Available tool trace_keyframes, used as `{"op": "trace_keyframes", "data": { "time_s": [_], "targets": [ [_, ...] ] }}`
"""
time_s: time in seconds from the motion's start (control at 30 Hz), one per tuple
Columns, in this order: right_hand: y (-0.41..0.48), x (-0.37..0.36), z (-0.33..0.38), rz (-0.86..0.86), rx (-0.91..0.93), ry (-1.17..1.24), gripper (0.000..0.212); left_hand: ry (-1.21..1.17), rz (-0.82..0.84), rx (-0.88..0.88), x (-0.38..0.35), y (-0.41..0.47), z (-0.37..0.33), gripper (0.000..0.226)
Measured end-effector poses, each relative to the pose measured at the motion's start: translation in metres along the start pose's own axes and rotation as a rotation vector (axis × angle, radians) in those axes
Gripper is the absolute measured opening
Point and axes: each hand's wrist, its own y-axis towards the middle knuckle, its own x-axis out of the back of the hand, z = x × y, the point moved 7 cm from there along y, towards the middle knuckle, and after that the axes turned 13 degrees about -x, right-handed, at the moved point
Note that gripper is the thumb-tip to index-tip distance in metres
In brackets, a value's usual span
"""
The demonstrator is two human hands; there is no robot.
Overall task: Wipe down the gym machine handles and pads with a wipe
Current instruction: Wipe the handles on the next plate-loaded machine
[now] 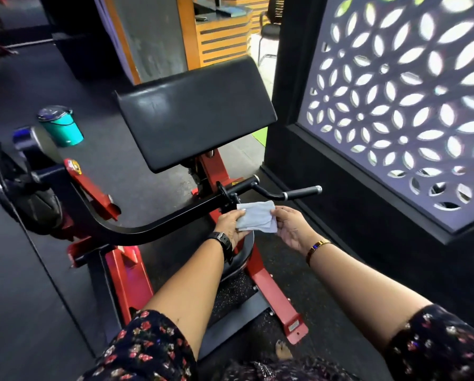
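A pale grey wipe (pixel 257 216) is stretched between both hands just below the machine's handle. My left hand (pixel 231 225) pinches its left edge and my right hand (pixel 289 225) pinches its right edge. The black handle (pixel 301 193) with a chrome end sticks out to the right, a short way above the wipe. A large black arm pad (pixel 194 114) slopes above the red frame (pixel 271 292). A curved black lever arm (pixel 136 229) runs left from the handle. The round black seat (pixel 240 258) is partly hidden under my left wrist.
A teal bucket with a lid (pixel 61 125) stands on the dark floor at the left. A weight plate (pixel 24 196) hangs on the machine's left side. A patterned cut-out screen (pixel 400 105) in a black frame stands close on the right. A wooden counter (pixel 222 37) is behind.
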Motion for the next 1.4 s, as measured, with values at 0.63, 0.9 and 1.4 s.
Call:
{"op": "trace_keyframes", "data": {
  "time_s": [0.63, 0.9, 1.4],
  "targets": [
    [0.035, 0.101, 0.083, -0.053, 0.0, 0.009, 0.014, -0.084, -0.044, 0.032, -0.131, 0.035, 0.026, 0.014],
    [0.063, 0.145, 0.124, 0.003, -0.055, -0.043, 0.016, -0.203, -0.125, 0.009, -0.188, 0.045, 0.045, 0.019],
    [0.105, 0.155, 0.131, 0.049, -0.171, -0.035, 0.017, -0.235, -0.178, 0.055, -0.202, 0.079, 0.057, 0.024]
  ]
}}
